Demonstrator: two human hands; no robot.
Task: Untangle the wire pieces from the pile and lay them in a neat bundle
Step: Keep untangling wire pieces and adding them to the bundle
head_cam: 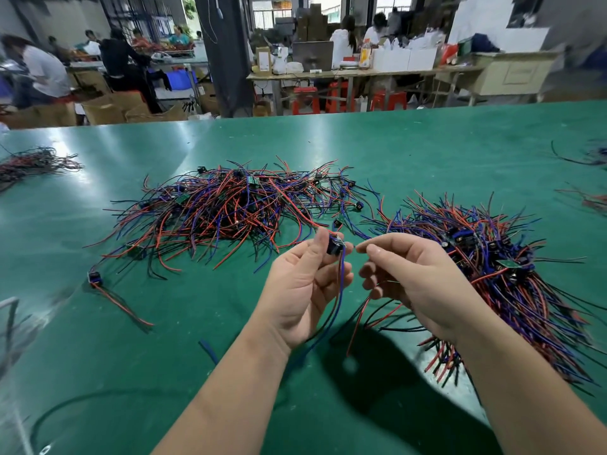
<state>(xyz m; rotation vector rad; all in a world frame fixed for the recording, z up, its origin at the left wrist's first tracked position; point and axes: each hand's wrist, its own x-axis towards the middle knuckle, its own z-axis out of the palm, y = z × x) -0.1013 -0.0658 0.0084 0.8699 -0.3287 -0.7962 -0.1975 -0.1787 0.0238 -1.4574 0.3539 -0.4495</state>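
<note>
A tangled pile (230, 205) of red, blue and black wire pieces with small black parts lies mid-table. To the right lies a more aligned bundle (512, 277) of the same pieces. My left hand (305, 287) pinches one wire piece (335, 246) by its small black part, raised above the table; its blue and black wires hang down and a red wire still runs up into the pile. My right hand (414, 277) is beside it, thumb and forefinger pinched on a thin wire, with red and black wires trailing under the palm.
The green table (164, 356) holds a single loose wire piece (98, 280) at the left, a small wire heap (33, 165) at the far left and stray wires (591, 159) at the far right. People work at benches beyond the table's far edge.
</note>
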